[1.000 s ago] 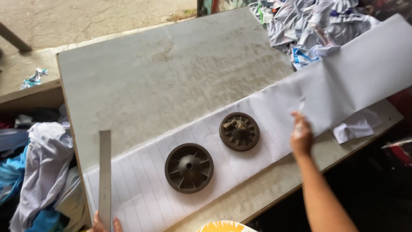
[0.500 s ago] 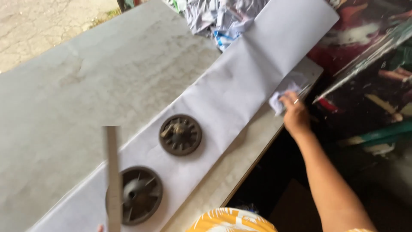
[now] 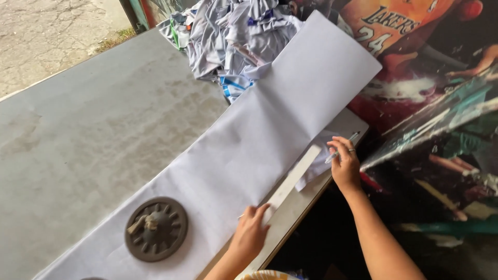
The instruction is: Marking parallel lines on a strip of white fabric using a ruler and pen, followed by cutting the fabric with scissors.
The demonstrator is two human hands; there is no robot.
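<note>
A long white paper sheet lies diagonally across the grey table. My left hand presses the near end of a pale flat ruler laid along the paper's near edge. My right hand holds a clear pen at the ruler's far end, by the table's edge. A dark round metal weight rests on the paper at lower left.
A heap of grey and white clothes lies at the table's far end under the paper's raised end. A printed fabric with a sports picture hangs off to the right. Concrete ground shows at upper left.
The view has swung right. My left hand brought the ruler from the lower left over to the paper's near edge. My right hand took up the pen; only one weight remains in view.
</note>
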